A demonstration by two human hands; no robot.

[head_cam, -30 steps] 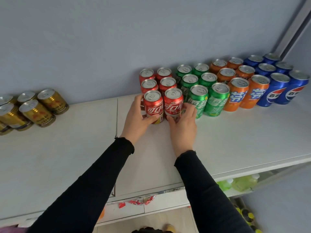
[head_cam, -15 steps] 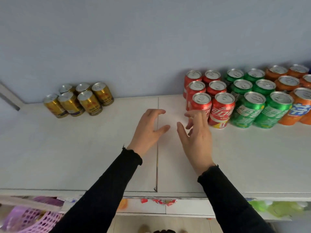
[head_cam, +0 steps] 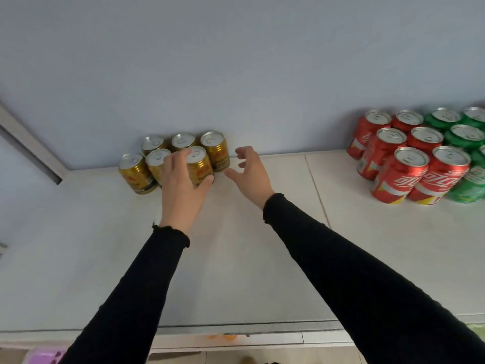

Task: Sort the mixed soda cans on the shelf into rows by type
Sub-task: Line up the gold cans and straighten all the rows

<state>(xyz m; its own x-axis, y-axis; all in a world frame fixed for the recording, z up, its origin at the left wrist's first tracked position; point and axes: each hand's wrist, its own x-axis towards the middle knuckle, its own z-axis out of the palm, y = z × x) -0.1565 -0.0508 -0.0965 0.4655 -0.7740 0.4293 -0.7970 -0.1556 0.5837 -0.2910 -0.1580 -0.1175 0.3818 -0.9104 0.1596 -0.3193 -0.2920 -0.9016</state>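
Gold cans (head_cam: 181, 160) now under both hands, red cans (head_cam: 409, 158) left behind.

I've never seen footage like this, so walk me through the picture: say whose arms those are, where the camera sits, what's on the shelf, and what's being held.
There is no machine here: a person in black sleeves works with bare hands. The one camera is worn on the head and looks forward and down, so the arms reach away from you. On the white shelf, against the wall, stand six gold cans at the left, and red cans with green cans at the right. The left hand is closing around the front gold can. The right hand is open beside the gold cans and holds nothing.
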